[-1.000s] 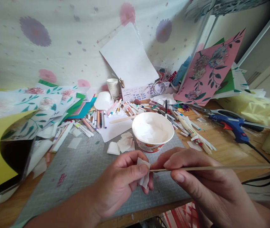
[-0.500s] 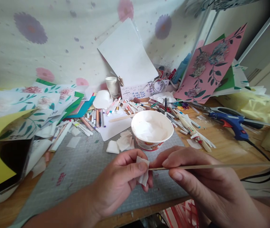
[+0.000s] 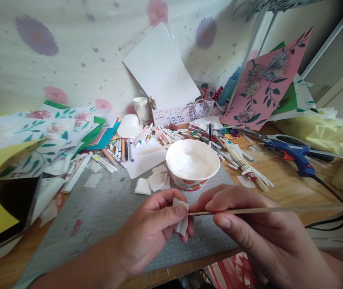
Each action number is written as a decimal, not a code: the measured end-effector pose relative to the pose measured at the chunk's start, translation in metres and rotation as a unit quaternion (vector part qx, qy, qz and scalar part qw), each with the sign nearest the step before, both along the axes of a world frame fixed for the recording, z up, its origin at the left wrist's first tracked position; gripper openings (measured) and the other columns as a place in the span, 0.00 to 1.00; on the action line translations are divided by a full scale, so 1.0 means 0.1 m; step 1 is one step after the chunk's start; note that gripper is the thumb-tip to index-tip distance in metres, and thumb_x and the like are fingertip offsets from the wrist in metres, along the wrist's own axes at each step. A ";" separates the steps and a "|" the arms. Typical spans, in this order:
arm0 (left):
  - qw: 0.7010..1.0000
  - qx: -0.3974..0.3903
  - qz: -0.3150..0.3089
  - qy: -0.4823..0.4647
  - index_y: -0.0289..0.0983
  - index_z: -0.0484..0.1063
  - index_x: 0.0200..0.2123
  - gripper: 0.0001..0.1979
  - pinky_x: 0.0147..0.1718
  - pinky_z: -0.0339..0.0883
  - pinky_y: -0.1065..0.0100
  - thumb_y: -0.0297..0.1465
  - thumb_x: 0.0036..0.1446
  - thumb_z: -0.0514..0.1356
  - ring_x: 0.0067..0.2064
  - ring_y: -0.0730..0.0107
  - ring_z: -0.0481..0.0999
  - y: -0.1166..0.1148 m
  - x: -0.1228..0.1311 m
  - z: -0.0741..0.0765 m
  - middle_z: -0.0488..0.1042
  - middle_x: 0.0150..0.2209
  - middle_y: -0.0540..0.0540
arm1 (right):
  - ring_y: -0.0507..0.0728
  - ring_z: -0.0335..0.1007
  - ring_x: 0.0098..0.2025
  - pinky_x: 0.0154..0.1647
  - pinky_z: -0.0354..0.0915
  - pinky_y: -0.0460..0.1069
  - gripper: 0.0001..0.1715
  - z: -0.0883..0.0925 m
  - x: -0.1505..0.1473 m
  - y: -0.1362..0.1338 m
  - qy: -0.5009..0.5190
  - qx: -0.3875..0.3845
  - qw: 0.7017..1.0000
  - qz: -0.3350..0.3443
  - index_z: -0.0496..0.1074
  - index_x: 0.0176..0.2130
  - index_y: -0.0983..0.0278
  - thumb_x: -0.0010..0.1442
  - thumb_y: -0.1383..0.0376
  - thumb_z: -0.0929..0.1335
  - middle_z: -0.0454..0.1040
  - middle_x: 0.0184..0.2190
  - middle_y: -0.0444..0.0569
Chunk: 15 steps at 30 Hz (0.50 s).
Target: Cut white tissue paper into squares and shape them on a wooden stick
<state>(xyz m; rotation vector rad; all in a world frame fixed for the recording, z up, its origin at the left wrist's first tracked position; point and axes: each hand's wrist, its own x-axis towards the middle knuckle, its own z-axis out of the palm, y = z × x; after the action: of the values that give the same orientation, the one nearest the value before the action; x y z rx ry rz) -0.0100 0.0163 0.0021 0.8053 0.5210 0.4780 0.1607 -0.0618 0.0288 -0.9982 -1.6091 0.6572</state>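
- The stick is in the right hand, raised above the near part of the grey cutting mat, just on the near side of the paper bowl.
- Its long axis runs sideways across the view, close to level, with a slight rise towards the right; the right end passes out of the picture.
- The left end points at the left hand and meets the small paper piece there; the very tip is hidden.
- The stick is pale brown, thin, straight and plain, seen nearly edge-on, with a darker underside near the left end.
- The paper piece is white, thin and slightly creased; it stands upright, its longer direction running from top to bottom, crosswise to the stick.
- The fingers of the left hand pinch the paper piece, thumb across its front.
- The fingers of the right hand grip the stick, thumb below and forefinger above, near its left end.
- Beyond the left hand, loose white paper squares overlap on the mat beside the bowl, which holds more white pieces.
- Right of the mat, a blue glue gun lies on the wooden surface.
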 end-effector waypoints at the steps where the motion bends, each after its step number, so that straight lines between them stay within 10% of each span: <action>1: 1.000 0.000 0.000 0.000 0.34 0.68 0.27 0.06 0.26 0.61 0.72 0.29 0.52 0.63 0.25 0.71 0.70 0.00 0.00 0.00 0.71 0.21 0.48 | 0.53 0.76 0.43 0.46 0.71 0.43 0.12 0.00 0.00 0.00 0.000 0.002 1.000 -0.001 0.72 0.41 0.61 0.59 0.76 0.67 0.80 0.38 0.48; 15: 1.000 0.003 -0.002 0.008 0.34 0.68 0.26 0.08 0.26 0.60 0.72 0.30 0.51 0.64 0.25 0.72 0.69 0.01 -0.02 -0.01 0.71 0.21 0.48 | 0.50 0.75 0.44 0.47 0.68 0.39 0.14 0.00 -0.01 0.01 0.012 -0.003 1.000 0.006 0.72 0.41 0.62 0.59 0.78 0.66 0.80 0.39 0.46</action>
<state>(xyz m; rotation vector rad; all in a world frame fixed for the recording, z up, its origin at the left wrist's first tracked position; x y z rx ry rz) -0.0116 0.0169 0.0007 0.8161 0.5331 0.4706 0.1599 -0.0606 0.0292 -0.9817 -1.5947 0.6801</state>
